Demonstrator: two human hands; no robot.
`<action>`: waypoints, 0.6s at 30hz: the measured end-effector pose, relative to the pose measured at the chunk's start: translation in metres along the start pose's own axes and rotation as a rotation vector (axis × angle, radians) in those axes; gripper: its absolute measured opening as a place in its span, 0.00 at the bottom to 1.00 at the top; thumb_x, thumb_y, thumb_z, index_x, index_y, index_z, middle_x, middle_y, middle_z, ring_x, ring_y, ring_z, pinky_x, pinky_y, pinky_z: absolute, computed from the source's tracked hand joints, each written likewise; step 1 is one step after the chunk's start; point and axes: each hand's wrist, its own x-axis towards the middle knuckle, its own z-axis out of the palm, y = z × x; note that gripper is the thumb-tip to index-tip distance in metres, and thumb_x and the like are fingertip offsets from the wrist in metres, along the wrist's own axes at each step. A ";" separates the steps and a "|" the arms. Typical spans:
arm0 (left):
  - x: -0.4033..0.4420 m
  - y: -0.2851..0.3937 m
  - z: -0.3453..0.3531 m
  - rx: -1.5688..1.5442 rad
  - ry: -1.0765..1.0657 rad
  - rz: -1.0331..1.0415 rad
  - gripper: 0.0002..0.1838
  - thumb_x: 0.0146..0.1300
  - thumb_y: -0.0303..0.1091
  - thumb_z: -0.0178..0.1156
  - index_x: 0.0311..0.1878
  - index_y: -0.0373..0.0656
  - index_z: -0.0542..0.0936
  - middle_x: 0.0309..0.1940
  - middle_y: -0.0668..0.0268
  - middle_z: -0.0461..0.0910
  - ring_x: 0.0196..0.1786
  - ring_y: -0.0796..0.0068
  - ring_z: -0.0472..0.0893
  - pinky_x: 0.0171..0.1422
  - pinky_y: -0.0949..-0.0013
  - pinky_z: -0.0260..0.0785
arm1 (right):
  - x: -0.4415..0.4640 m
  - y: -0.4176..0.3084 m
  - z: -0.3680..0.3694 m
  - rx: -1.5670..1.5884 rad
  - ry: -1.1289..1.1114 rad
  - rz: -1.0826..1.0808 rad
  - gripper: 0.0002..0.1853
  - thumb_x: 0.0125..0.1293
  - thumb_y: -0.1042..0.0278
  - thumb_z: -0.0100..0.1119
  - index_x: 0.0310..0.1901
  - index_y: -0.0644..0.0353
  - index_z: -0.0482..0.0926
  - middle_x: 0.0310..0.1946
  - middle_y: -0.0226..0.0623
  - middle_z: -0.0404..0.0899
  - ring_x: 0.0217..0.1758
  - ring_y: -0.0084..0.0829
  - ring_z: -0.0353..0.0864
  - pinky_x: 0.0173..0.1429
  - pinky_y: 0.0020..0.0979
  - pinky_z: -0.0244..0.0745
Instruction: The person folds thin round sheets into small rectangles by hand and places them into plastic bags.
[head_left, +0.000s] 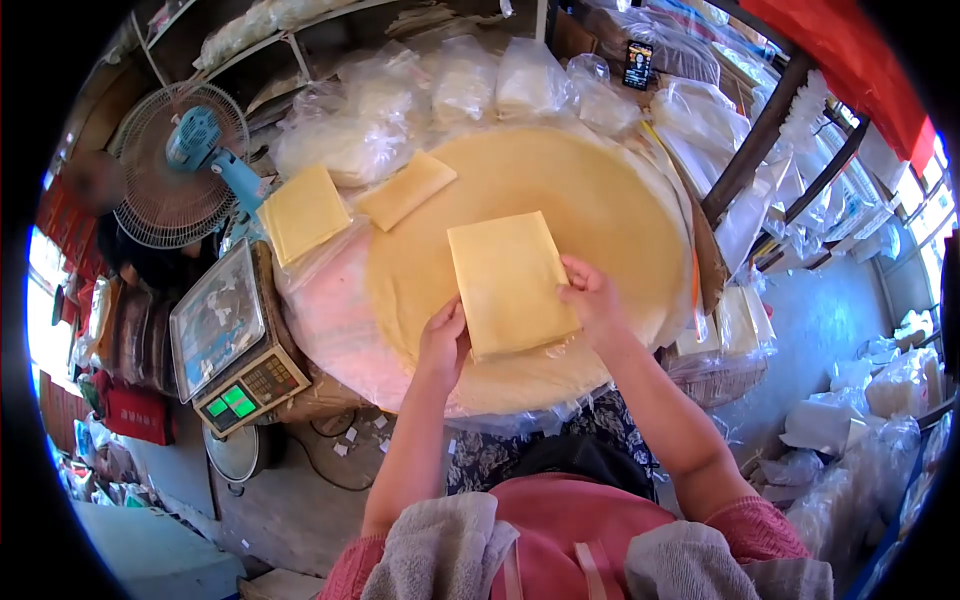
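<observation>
A folded thin yellow pancake (508,280), a flat rectangle, is between my two hands. My left hand (444,340) grips its lower left edge, the thumb along the side. On the right edge, my right hand (592,300) has its thumb and fingers closed round it. Beneath lies a wide round stack of thin yellow pancakes (620,200) on a plastic-covered round table. Beyond my left hand rest a squarish folded pile (305,215) and a narrower folded piece (408,190).
A digital scale (255,385) with a lit green display stands at left. Behind it are a fan (190,150) and a partly hidden person (150,265). Filled clear bags (465,80) line the table's back, near a phone (637,65). A lidded pot (232,455) sits below the scale.
</observation>
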 end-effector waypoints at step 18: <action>0.036 -0.013 0.004 1.111 0.146 0.615 0.37 0.70 0.48 0.47 0.73 0.39 0.48 0.74 0.49 0.45 0.76 0.52 0.46 0.75 0.51 0.40 | 0.011 -0.008 0.012 -0.842 -0.015 -0.333 0.35 0.70 0.54 0.44 0.71 0.65 0.48 0.72 0.53 0.46 0.75 0.49 0.46 0.74 0.42 0.48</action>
